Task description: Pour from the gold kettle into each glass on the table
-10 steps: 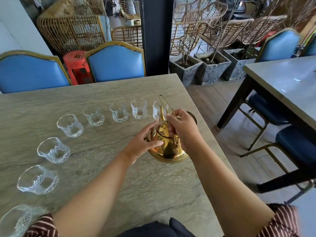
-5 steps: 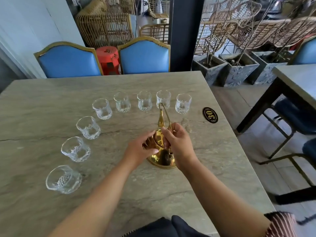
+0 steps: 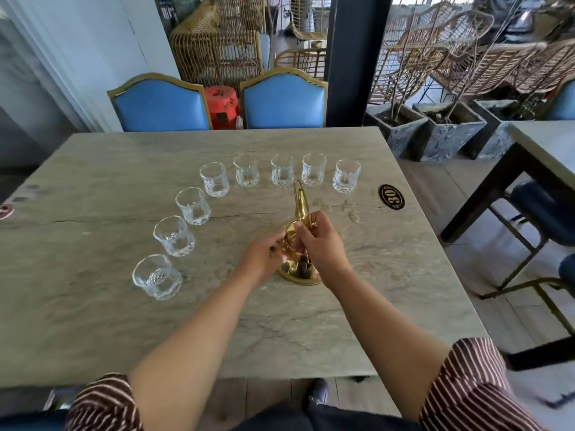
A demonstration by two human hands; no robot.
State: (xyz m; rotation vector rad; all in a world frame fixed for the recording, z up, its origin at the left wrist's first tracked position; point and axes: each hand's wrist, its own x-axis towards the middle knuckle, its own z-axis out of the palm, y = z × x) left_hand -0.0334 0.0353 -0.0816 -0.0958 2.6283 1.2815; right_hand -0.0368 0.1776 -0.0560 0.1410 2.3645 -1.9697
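It is probably a restaurant or café: a numbered plaque [image 3: 391, 197] marks the stone table's [image 3: 93, 306] right edge, with matching blue chairs [image 3: 160, 107], another table [image 3: 547, 144] and stacked rattan chairs [image 3: 217, 54].

Bright daylight, slight blur, perhaps edge-warped.
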